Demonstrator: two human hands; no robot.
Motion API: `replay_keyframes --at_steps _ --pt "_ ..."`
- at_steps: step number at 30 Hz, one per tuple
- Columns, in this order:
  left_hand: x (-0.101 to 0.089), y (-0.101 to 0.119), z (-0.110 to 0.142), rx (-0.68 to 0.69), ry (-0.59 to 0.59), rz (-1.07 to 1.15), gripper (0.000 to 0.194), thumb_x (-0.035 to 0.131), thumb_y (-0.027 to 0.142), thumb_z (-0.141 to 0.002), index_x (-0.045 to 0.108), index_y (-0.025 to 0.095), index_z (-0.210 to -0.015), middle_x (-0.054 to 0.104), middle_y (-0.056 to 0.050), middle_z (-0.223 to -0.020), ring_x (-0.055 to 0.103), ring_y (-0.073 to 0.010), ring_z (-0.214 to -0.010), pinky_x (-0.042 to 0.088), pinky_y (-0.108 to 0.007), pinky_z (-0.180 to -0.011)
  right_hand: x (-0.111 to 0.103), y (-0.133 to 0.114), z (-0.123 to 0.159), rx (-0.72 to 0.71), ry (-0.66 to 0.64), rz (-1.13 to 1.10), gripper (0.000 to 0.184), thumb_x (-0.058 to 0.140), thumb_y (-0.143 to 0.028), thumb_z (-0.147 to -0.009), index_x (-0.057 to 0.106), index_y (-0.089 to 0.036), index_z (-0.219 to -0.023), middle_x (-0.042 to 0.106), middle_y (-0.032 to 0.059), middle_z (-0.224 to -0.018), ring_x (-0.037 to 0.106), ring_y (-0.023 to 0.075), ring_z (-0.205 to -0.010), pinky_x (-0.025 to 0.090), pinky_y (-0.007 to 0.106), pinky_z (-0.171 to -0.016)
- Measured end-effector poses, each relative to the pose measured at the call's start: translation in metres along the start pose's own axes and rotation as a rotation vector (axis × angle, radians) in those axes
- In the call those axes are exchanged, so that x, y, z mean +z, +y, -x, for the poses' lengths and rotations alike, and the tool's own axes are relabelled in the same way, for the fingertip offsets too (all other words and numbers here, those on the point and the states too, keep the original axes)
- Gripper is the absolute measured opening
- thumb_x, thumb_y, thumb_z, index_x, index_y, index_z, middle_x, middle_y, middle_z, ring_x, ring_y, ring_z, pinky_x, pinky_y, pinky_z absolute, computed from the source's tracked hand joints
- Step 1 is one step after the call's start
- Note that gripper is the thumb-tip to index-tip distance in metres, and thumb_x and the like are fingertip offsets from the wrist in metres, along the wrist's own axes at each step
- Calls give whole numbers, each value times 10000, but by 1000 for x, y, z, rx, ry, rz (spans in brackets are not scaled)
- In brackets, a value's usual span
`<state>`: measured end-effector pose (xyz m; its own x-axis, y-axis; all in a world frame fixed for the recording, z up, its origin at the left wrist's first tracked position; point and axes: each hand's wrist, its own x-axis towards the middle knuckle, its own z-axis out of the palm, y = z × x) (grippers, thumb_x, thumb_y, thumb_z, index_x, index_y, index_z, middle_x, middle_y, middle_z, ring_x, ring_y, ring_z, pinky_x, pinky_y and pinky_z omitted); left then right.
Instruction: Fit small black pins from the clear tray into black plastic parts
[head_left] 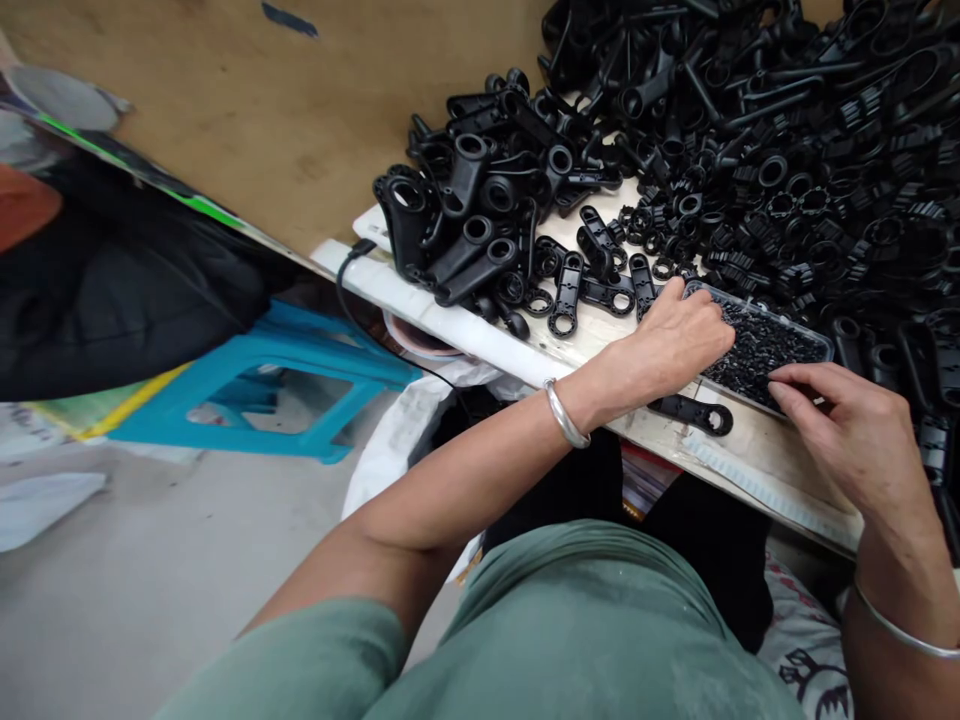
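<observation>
Box (829,350), clear-walled, full of small black bits (776,345), sits near the front edge of the table (787,460), between the two hands. Left hand (679,335) is at the box's left end, back of hand up, fingers curled down; fingertips are hidden, so cannot tell whether they grip the rim or pinch bits. Right hand (859,425) is at the near right corner of the box, thumb and index tips brought together by the bits, other fingers bent; cannot tell if a bit is between the tips. A bangle (564,413) is on the left wrist, another on the right. One black bar (694,413), ring at its end, lies just in front of the box, below the left hand. More bars lie left of the box, near the left hand, one upright-looking bar (568,295) among them. Behind them, a heap of black handles (469,200); behind the box, a big pile of black rings (795,215). Cable (342,285) hangs over the table edge, left. Blue stool (255,385) on the floor, left.
</observation>
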<state>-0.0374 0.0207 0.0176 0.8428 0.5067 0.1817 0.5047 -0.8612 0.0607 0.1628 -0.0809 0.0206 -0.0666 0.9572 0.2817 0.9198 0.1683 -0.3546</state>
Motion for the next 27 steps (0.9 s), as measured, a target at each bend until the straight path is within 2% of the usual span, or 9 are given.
replay_keyframes --at_steps 5,8,12,16,21,27 --pt "13 -5 -2 8 77 66 296 392 18 -951 631 140 -826 619 -54 -817 559 -209 -925 400 -378 -896 4 -1 4 17 -12 -20 171 578 -310 -937 732 -236 -947 750 37 -950 697 201 -828 538 333 -809" --pt "12 -7 -4 -48 111 134 308 401 10 -911 663 136 -808 640 -59 -785 594 -206 -876 415 -363 -848 7 -2 7 101 14 -117 165 624 -340 -903 753 -248 -953 755 25 -916 691 188 -771 541 330 -787" --pt "3 -7 -4 -181 65 295 250 490 74 -871 721 137 -798 696 -69 -755 631 -200 -750 436 -316 -703 13 -9 8 284 31 -336 173 701 -371 -826 778 -255 -928 732 2 -755 645 149 -615 531 277 -626" --pt "3 -6 -1 -262 128 528 224 551 90 -856 752 155 -785 722 -43 -717 645 -166 -672 443 -274 -661 17 -19 6 400 59 -531 182 745 -364 -756 784 -229 -873 698 2 -654 586 120 -515 472 222 -474" --pt "10 -5 3 -289 233 680 212 590 31 -793 751 156 -734 727 -8 -699 642 -129 -641 473 -244 -686 18 -27 2 439 99 -665 186 769 -347 -718 778 -205 -837 697 15 -643 599 121 -503 487 218 -458" --pt "14 1 6 -345 353 969 161 637 23 -761 727 148 -811 732 15 -784 643 -105 -714 500 -215 -708 21 -32 0 449 159 -762 184 800 -314 -711 768 -195 -847 700 12 -656 588 107 -494 506 222 -476"
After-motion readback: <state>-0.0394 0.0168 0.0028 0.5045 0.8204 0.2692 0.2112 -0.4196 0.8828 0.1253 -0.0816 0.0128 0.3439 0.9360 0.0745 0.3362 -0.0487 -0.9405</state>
